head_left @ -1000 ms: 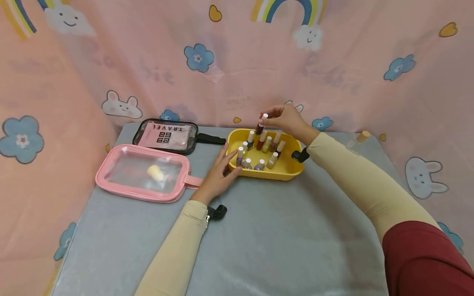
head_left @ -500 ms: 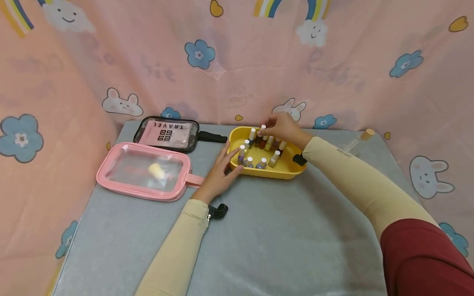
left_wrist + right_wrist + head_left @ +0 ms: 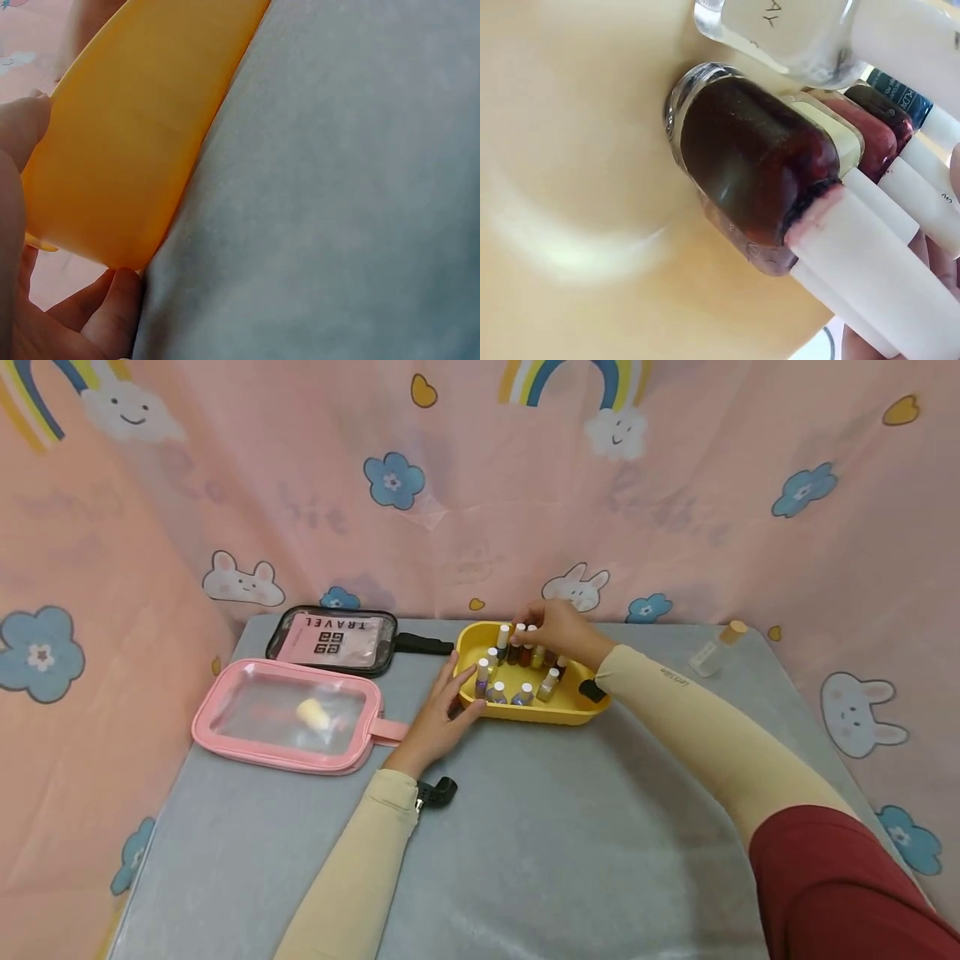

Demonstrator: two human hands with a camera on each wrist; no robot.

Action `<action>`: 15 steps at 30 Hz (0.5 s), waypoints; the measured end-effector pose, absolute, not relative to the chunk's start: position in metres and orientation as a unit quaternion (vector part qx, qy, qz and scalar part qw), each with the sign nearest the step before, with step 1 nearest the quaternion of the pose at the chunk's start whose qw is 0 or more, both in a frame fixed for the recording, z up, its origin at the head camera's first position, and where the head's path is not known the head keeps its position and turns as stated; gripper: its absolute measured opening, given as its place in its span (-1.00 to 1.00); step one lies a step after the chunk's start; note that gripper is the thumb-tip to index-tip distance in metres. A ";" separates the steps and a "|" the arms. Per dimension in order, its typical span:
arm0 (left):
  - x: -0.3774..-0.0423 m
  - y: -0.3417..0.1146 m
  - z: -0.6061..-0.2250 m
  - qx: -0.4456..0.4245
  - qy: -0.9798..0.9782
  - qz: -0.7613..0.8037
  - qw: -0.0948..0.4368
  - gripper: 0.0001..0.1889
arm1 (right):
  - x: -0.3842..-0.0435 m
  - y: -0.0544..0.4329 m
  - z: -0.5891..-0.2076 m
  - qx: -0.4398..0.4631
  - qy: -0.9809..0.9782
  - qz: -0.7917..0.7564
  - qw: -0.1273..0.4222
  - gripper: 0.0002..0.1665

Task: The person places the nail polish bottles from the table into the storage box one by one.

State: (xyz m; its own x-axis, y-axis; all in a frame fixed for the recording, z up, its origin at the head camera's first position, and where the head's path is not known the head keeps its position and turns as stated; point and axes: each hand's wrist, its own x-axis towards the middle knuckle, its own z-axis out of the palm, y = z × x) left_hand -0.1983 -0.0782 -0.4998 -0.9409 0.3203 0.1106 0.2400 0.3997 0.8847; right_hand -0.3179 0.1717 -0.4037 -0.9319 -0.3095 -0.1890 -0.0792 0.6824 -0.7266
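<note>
Several nail polish bottles with white caps stand inside a yellow plastic basket (image 3: 540, 713) on the table. My right hand (image 3: 562, 628) reaches over the basket's back rim and pinches the white cap of a dark nail polish bottle (image 3: 514, 654), which is down among the back row. In the right wrist view, a brown-red bottle (image 3: 750, 154) leans large in front, with a pale yellow one (image 3: 832, 131) and a red one (image 3: 866, 135) behind it. My left hand (image 3: 435, 723) holds the basket's left end, thumb at the front rim and fingers round the end wall.
Left of the basket lies a pink-edged clear pouch (image 3: 288, 760) with something pale yellow in it. Behind it is a black-edged TRAVEL pouch (image 3: 330, 639), its strap (image 3: 423, 644) reaching the basket. A clear bottle with a tan cap (image 3: 708, 653) stands at the back right.
My right hand has lowered the dark nail polish bottle from above the basket into the back row, beside the red one. The left hand stays at the basket's left end.
</note>
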 end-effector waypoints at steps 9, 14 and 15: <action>-0.208 -0.088 -0.509 0.171 0.831 0.530 0.020 -0.29 | -0.315 0.168 -0.399 -0.136 0.915 -0.378 0.048 -0.36; -0.211 -0.098 -0.499 0.151 0.846 0.511 -0.004 -0.18 | -0.276 0.173 -0.374 -0.143 0.948 -0.280 -0.040 -0.21; -0.211 -0.100 -0.493 0.143 0.849 0.509 -0.013 -0.15 | -0.266 0.174 -0.370 -0.143 0.957 -0.248 -0.054 -0.19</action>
